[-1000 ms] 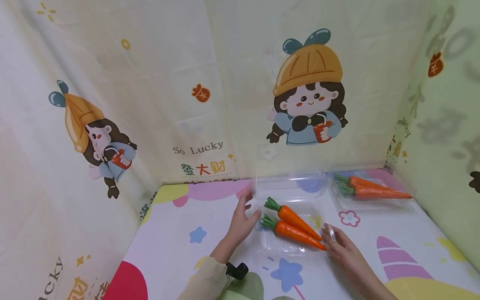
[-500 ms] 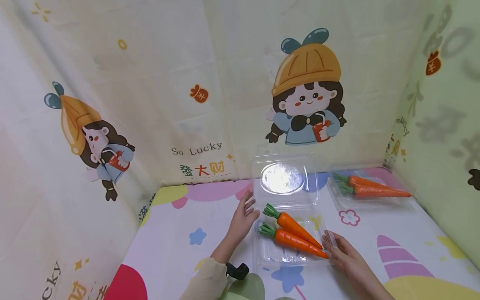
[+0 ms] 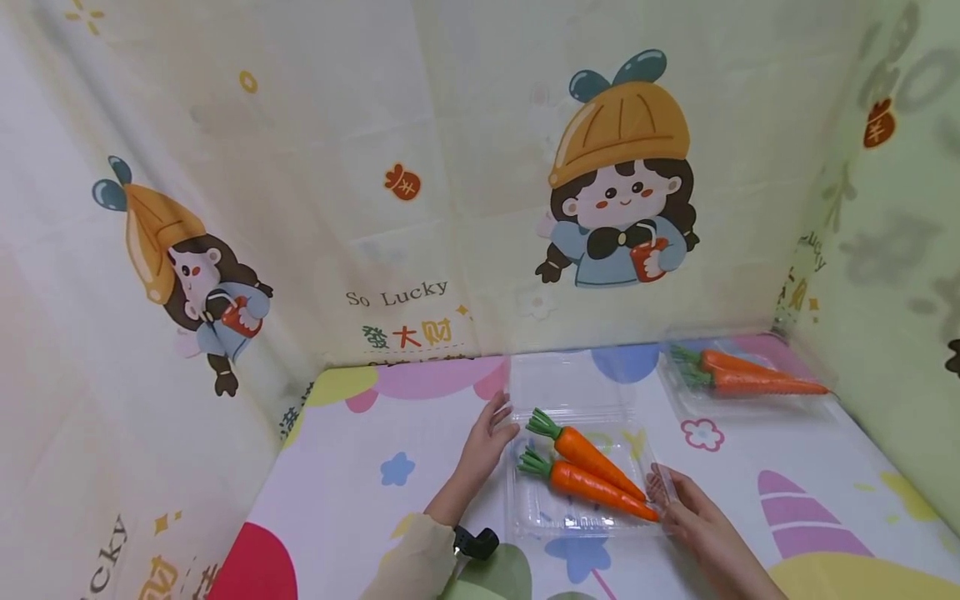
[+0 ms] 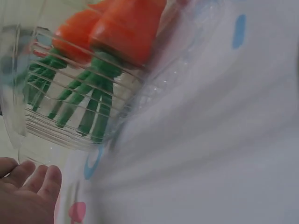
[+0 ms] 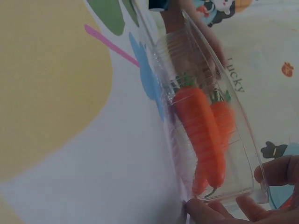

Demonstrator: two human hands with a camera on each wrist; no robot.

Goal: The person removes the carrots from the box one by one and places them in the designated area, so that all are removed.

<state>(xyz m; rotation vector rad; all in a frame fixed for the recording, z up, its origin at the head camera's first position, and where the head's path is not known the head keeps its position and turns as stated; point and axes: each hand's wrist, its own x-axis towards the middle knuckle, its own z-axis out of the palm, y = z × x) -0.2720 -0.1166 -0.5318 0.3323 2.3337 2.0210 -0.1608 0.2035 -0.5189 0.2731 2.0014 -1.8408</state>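
A clear plastic clamshell box (image 3: 525,512) sits on the table with its lid (image 3: 570,383) folded back behind it. Inside lie two orange carrots with green tops, a front carrot (image 3: 600,490) and a rear carrot (image 3: 596,458). My right hand (image 3: 697,512) grips the box's right edge; in the right wrist view, its thumb and fingers are around the corner near the carrot tips. At the left edge, near the lid hinge, my left hand (image 3: 483,442) has relaxed fingers beside the plastic. In the left wrist view its fingertips (image 4: 51,179) are close to the rim; contact is unclear.
Another clear plastic box (image 3: 693,408), holding two carrots (image 3: 750,375), stands at the back right. A patterned cloth (image 3: 352,492) covers the table. Printed curtains (image 3: 480,208) rise at the back and both sides.
The lid stood more upright with a bright glare half a second ago and now leans back lower. The box with its carrots has shifted slightly toward me since the first frame.
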